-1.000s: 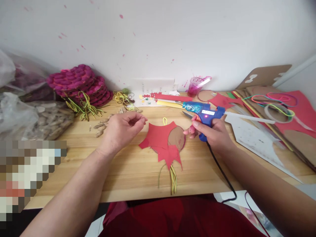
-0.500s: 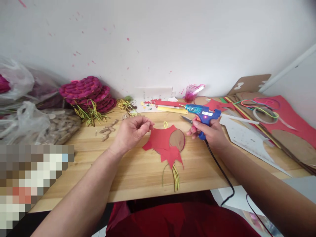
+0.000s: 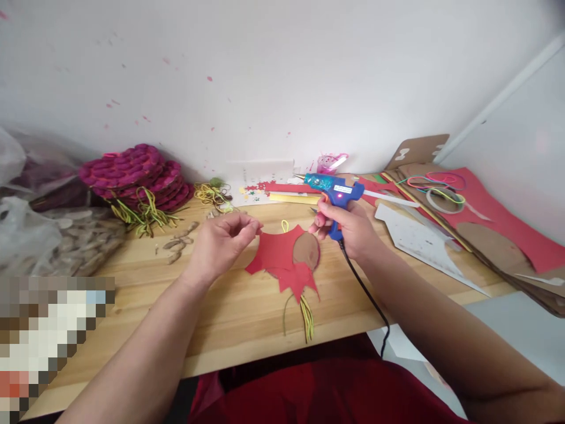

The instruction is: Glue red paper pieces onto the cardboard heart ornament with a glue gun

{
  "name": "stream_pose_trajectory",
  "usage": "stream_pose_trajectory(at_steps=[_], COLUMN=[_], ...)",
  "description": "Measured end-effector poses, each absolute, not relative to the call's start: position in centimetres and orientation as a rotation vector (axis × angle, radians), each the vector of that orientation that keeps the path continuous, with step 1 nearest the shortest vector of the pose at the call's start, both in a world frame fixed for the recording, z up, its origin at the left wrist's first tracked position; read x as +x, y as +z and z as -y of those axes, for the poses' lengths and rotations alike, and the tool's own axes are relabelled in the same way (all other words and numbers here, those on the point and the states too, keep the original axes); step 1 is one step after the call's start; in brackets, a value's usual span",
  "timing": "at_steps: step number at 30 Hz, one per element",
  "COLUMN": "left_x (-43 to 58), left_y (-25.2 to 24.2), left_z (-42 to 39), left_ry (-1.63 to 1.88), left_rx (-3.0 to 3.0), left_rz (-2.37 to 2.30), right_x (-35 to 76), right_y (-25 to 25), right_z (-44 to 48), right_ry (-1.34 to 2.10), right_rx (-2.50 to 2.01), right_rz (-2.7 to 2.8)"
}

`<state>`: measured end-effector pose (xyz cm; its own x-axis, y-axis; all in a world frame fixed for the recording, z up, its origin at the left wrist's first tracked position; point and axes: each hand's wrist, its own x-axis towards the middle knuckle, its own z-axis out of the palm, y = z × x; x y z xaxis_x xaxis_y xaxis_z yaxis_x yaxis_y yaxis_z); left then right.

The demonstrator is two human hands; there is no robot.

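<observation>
My right hand (image 3: 353, 227) is wrapped round a blue hot glue gun (image 3: 341, 191), its red light lit and its nozzle pointing left. A dark pointed blade tip (image 3: 313, 210) also sticks out from these fingers; the rest of that tool is hidden. Thumb and fingertips of my left hand (image 3: 223, 241) are pinched together near the upper left corner of a red paper cutout (image 3: 276, 250); what they hold, if anything, is too small to tell. The cutout lies over a brown cardboard disc (image 3: 306, 252), with a yellow loop (image 3: 285, 225) above and green-yellow yarn strands (image 3: 308, 323) below.
Stacked magenta woven discs (image 3: 128, 171) and a plastic bag of peanuts (image 3: 83, 235) stand at left, with loose peanuts (image 3: 176, 250) nearby. Small star pieces (image 3: 253, 191) lie behind. White board (image 3: 415, 238) and cardboard sheets (image 3: 481, 241) fill the right. A black cord (image 3: 364, 288) trails down.
My right hand has brought the glue gun left and slightly up, above the red cutout. My left hand keeps its pinch by the paper corner. The view has shifted a little.
</observation>
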<state>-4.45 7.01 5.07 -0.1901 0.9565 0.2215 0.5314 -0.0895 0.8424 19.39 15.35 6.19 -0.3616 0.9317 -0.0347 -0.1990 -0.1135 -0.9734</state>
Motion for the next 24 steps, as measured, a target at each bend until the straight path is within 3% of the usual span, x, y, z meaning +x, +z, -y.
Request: stream_pose_trajectory(at_steps=[24], left_x=[-3.0], left_y=[4.1], left_z=[-6.2], left_ry=[1.091], left_rx=[1.603], left_rz=[-1.561], right_x=[18.5], right_y=[3.9], right_z=[-14.6], right_ry=[1.705], right_rx=[-0.849], right_rz=[1.338])
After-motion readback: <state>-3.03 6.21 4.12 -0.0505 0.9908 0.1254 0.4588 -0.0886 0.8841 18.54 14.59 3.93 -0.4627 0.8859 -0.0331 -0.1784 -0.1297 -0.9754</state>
